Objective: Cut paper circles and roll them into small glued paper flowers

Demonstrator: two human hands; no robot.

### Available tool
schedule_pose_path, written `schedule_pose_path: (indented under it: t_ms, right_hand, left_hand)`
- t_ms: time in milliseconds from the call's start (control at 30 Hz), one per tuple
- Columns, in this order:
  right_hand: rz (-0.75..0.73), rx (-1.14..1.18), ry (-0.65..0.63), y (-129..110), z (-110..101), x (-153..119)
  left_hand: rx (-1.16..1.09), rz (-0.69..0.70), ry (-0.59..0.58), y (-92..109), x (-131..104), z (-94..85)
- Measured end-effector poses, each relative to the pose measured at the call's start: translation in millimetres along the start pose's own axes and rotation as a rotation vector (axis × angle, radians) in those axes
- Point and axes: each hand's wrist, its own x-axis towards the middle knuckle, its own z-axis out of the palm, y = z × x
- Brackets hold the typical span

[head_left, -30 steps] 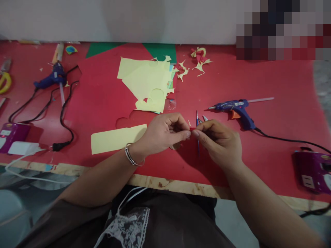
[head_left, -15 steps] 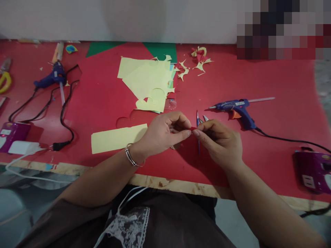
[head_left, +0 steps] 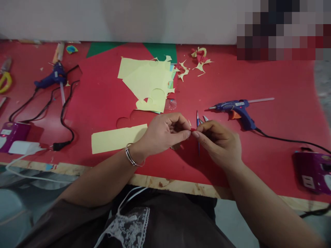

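Pinching a small red piece (head_left: 193, 130) between both hands' (head_left: 165, 132) fingertips (head_left: 197, 134).

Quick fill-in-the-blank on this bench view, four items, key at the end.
1. The small piece pinched between the left hand and the right hand is coloured ____.
2. The bangle is worn on the person's ____ wrist.
3. On the glue gun nearest the right hand, the trigger is coloured ____.
4. The scissors at the picture's left edge have a handle coloured ____.

Missing words: red; left; orange; yellow.
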Motion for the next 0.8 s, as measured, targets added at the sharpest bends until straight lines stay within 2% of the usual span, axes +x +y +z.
schedule_pose_path:
  t_ms: [233,600,800]
  right_hand:
    - [0.003,0.065,-0.009,6.0,0.2,-4.6]
    - [-0.103,-0.088,0.005,1.6,-3.4,-2.9]
    - [-0.087,-0.102,0.017,0.0,-2.3,-2.6]
  left_hand:
    - [-0.072,-0.044,-0.025,1.9,0.5,0.9]
    - [-0.145,-0.107,-0.068,4.7,2.0,-3.2]
    - [-0.089,-0.089,-0.061,3.5,2.4,-4.1]
